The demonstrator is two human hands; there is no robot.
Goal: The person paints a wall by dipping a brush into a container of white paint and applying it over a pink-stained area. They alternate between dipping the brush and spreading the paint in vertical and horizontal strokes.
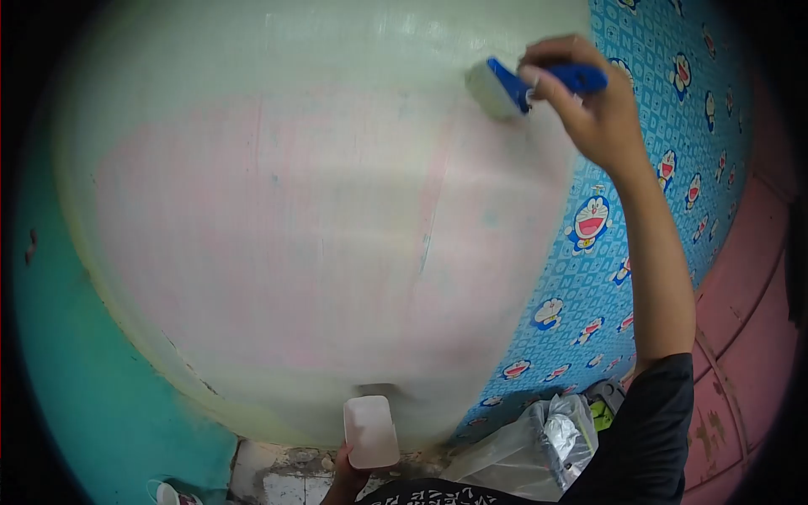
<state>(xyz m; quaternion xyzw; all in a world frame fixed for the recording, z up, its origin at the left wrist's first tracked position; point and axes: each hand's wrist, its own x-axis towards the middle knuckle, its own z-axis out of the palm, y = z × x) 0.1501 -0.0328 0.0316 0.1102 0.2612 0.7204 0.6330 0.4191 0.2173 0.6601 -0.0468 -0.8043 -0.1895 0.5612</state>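
Note:
My right hand (pixel 602 118) is closed round the blue handle of a wide paintbrush (pixel 507 87). The brush's pale bristles lie against the upper right part of the wall (pixel 337 210), close to the patterned wallpaper. The wall is pinkish in the middle, with pale greenish-white paint along its top and sides. Low in the view, my left hand (pixel 347 473) grips a small white rectangular plastic tub (pixel 371 433) by its left side. Most of those fingers are hidden by the tub.
Blue cartoon wallpaper (pixel 589 278) borders the wall on the right, and a teal wall (pixel 109 362) on the left. A clear plastic bag (pixel 513 450) with things in it sits at the wall's foot. A white bucket (pixel 172 494) stands at bottom left. Pink panels (pixel 741 379) line the far right.

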